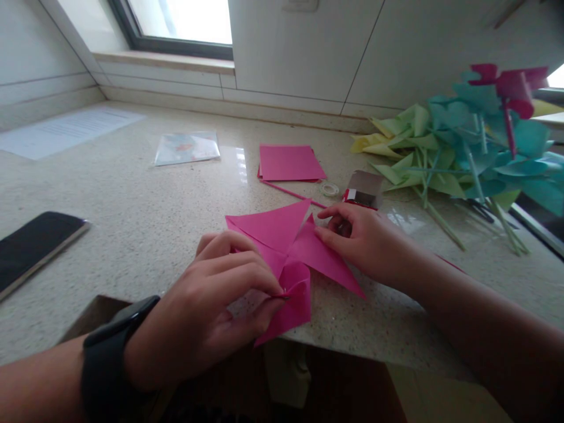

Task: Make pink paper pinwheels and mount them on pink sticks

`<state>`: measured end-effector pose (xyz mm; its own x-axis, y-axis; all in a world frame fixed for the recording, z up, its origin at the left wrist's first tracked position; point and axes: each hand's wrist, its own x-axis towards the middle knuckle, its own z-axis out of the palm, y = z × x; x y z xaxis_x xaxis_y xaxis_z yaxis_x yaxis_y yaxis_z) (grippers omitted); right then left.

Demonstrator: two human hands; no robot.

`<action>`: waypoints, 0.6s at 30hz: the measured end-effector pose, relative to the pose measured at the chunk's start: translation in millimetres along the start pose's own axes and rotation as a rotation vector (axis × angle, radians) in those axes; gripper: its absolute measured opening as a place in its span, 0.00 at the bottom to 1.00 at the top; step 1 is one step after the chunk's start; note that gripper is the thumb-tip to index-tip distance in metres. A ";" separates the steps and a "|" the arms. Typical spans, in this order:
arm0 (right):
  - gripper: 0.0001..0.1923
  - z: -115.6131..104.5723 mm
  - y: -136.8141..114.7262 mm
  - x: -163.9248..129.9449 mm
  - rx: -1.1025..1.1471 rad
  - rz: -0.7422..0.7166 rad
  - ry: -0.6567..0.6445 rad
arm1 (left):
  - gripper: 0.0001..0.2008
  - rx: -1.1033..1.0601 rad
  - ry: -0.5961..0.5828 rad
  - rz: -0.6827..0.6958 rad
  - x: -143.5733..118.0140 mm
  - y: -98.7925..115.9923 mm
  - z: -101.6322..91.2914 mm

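1. Both hands are laid on a pink paper pinwheel (293, 249) that is half folded, near the front edge of the speckled table (145, 217)
2. One curled corner of the pink paper pinwheel is pinched between thumb and fingers of the left hand (215, 299), at the lower part of the sheet, where the paper juts slightly past the table edge; a black watch (110, 352) is worn on that wrist
3. The right hand (365, 241) is set on the right-hand flap of the paper, fingers curled and pressed lightly down near the centre; whether anything small is held in it cannot be told
4. A thin pink stick (291, 192) is seen just behind the paper, running toward a stack of pink sheets (289, 162) farther back on the table
5. A small ring of clear tape (329, 189) and a red and silver box (365, 190) are found just beyond the right hand
6. A heap of finished pinwheels (458, 147) in yellow, green, teal and magenta, on their sticks, is piled at the right side of the table
7. A dark phone (35, 244) is laid at the left edge, well apart from the hands; a clear plastic packet (187, 147) and a white printed sheet (66, 130) are placed farther back, below the window (176, 23)
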<state>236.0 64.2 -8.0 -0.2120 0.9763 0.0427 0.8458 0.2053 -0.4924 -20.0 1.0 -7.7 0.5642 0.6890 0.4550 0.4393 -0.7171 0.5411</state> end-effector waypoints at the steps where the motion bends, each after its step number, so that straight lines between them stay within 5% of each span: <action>1: 0.17 0.4 -0.5 0.3 0.042 0.001 0.007 | 0.06 0.008 0.007 0.003 0.0 0.6 0.1; 12: 0.15 3.6 2.4 1.9 0.571 -0.023 0.026 | 0.05 0.027 0.011 0.058 -0.2 -0.3 1.0; 18: 0.06 -2.0 -4.2 -2.8 0.465 -0.175 0.131 | 0.04 0.019 0.033 0.035 1.4 0.5 2.8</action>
<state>234.0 60.7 -4.4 -0.2427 0.9366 0.2526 0.4899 0.3431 -0.8014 -17.0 1.3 -8.7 0.5559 0.6663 0.4970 0.4329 -0.7425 0.5111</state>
